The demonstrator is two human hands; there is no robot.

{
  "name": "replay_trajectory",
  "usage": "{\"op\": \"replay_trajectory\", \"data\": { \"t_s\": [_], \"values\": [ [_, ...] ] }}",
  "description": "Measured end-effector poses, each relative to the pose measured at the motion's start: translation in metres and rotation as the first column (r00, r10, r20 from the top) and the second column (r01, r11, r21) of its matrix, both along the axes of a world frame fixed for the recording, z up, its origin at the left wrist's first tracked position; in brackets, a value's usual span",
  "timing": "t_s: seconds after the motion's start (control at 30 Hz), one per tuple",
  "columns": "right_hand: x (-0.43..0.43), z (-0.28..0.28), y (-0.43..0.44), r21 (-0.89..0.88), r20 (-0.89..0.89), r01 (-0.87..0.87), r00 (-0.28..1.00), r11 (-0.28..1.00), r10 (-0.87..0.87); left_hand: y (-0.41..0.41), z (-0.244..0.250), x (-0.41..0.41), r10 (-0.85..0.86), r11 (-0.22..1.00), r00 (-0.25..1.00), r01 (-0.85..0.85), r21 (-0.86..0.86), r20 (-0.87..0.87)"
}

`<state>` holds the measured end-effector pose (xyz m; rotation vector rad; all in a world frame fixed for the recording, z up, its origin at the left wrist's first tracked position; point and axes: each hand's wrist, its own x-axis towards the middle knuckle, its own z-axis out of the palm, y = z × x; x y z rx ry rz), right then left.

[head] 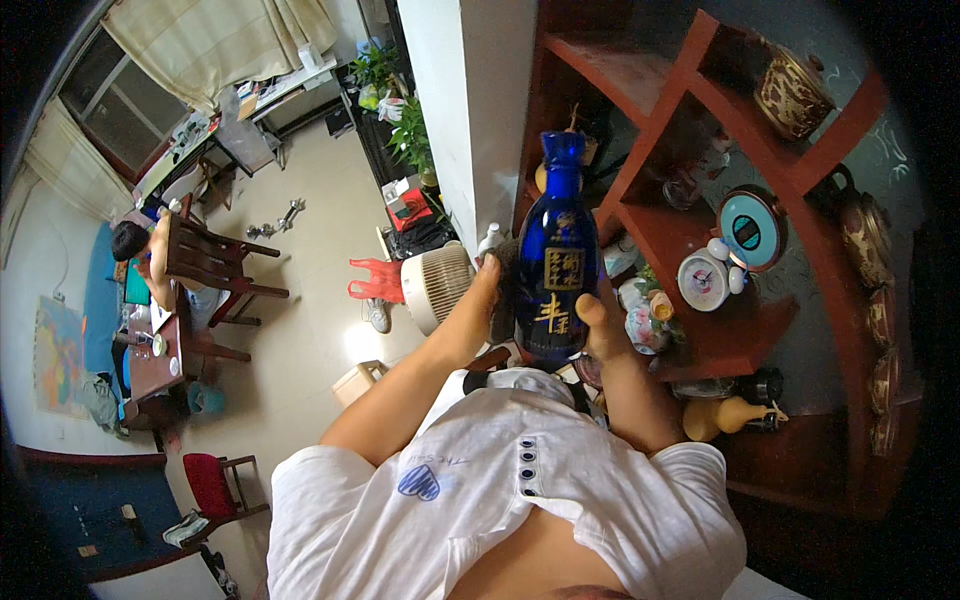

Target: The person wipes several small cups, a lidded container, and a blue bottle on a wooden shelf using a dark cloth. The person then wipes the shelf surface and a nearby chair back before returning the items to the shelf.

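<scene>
A dark blue glass bottle (560, 225) with gold writing stands upright in front of my chest. My right hand (600, 326) grips its lower right side, with the thumb across the front and the other fingers hidden behind. On the bottle's left side, my left hand (484, 289) holds a dark grey cloth (507, 289) that appears pressed to the glass. The fingers of that hand are mostly hidden by the cloth.
Wooden display shelves (720, 330) rise at the right, holding an alarm clock (703, 279), a flower vase (646, 326) and a bottle gourd (724, 418). A white pillar (469, 97) and a fan (435, 289) stand ahead. Left, a person sits on a wooden chair (210, 255).
</scene>
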<state>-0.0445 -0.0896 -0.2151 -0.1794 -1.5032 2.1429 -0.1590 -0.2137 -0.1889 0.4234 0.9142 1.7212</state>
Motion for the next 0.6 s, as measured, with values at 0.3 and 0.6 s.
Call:
{"op": "replay_trajectory", "data": {
  "t_s": [0.3, 0.6],
  "values": [
    [-0.008, -0.016, 0.003, -0.310, 0.006, -0.113, 0.993, 0.944, 0.121, -0.008, -0.062, -0.067, -0.049, 0.978, 0.496, -0.151, -0.142, -0.867],
    [-0.017, -0.019, 0.006, -0.358, -0.080, -0.219, 0.976, 0.908, 0.204, -0.015, -0.036, -0.076, -0.209, 0.812, -0.219, -0.582, -0.044, -0.953]
  ]
}}
